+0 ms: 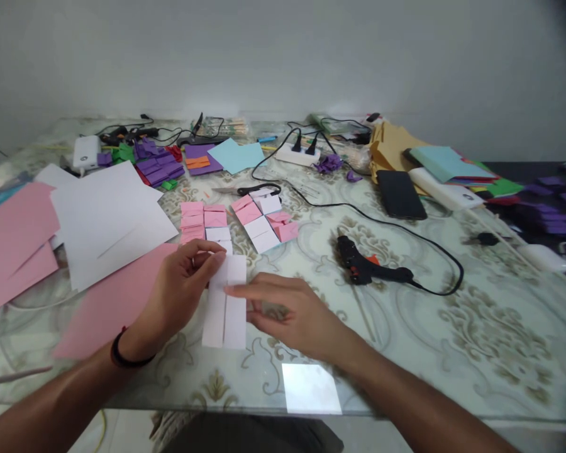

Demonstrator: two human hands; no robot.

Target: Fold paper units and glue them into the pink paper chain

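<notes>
A white folded paper (234,321), with a lengthwise slit down its middle, is held just above the table near its front edge. My left hand (182,289) pinches its top edge between thumb and fingers. From the right, my right hand (283,305) grips the paper's right side, the index finger lying across the front at the slit and the other fingers partly behind. Just beyond are small folded pink papers (192,220) and a cluster of pink and white folded pieces (264,234). White sheets (113,220) lie to the left of my left hand.
A black glue gun (372,267) with its cable lies on the right, near a black phone (400,195). Scissors (249,190) and a power strip (298,155) are farther back. Pink sheets (14,245) cover the left side.
</notes>
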